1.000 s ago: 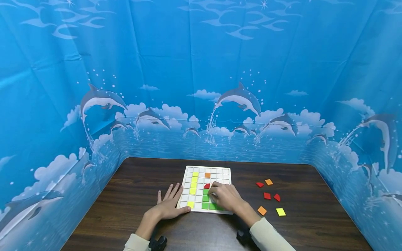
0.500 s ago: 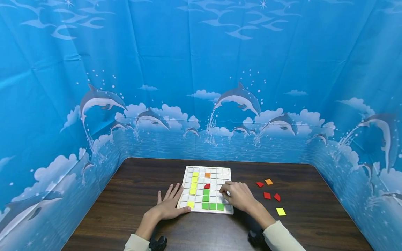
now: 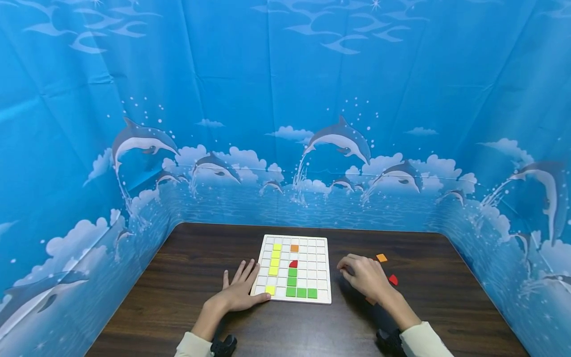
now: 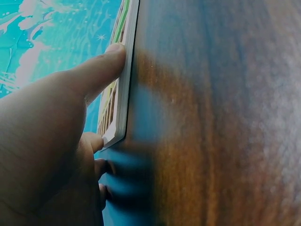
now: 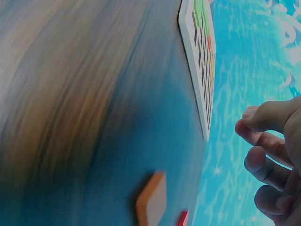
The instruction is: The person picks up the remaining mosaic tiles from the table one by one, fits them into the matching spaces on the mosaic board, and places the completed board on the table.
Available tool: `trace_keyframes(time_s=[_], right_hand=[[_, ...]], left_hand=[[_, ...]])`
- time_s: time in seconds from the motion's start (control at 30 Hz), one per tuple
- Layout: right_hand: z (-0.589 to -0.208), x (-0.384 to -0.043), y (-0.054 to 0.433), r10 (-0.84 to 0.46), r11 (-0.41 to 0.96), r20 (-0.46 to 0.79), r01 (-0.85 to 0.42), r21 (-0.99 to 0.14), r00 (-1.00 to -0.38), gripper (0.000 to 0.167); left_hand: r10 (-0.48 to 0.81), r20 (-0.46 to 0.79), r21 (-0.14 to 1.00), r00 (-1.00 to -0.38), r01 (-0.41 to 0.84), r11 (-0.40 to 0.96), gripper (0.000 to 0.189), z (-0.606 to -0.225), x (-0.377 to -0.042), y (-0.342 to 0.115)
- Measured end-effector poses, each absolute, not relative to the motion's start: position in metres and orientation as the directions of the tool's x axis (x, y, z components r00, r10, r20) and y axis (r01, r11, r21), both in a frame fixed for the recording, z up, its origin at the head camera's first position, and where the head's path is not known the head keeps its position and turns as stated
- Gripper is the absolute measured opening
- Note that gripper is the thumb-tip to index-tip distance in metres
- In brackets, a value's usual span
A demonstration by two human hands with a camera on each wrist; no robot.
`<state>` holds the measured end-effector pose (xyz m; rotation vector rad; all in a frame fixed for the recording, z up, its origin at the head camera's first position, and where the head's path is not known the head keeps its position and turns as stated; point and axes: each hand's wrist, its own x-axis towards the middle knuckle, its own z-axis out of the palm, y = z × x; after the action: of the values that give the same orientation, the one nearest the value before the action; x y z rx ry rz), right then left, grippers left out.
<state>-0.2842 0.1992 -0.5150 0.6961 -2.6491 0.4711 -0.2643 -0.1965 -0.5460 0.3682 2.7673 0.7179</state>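
A white gridded board (image 3: 321, 277) lies on the table, bearing yellow squares (image 3: 275, 260), green squares (image 3: 291, 281), an orange square (image 3: 294, 248) and a red rounded piece (image 3: 293, 264). My left hand (image 3: 241, 292) rests at its left front corner, fingers spread, thumb against the near edge; the left wrist view shows the thumb (image 4: 101, 70) touching the rim. To the right of the board my right hand (image 3: 366, 277) hovers over the table. In the right wrist view its thumb (image 5: 268, 115) meets the index finger, other fingers curled, with no piece visible between them.
Loose pieces lie around the right hand: an orange square (image 3: 381, 258), a red rounded piece (image 3: 393, 280) and another orange piece (image 3: 370, 301) partly under the wrist. The right hand and arm cover others. A blue dolphin-printed curtain (image 3: 285, 124) stands behind the dark wooden table (image 3: 205, 253).
My right hand has moved right, off the green squares and away from the board, to the loose pieces. The left hand has stayed in place. The pieces on the board look the same.
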Motion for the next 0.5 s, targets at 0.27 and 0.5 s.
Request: trace_keyframes(time_s=[0.27, 0.5], right_hand=[[-0.518, -0.282, 0.241, -0.321, 0.876, 0.359, -0.419, -0.240, -0.877, 0.012], [-0.524, -0.278, 0.273, -0.253, 0.906, 0.281, -0.328, -0.266, -0.926, 0.011]], left_hand=[[0.299, -0.203, 0.502, -0.932, 0.163, 0.849, 0.111, -0.536, -0.261, -0.193], [0.296, -0.209, 0.492, -0.932, 0.161, 0.855, 0.109, -0.536, -0.260, -0.193]])
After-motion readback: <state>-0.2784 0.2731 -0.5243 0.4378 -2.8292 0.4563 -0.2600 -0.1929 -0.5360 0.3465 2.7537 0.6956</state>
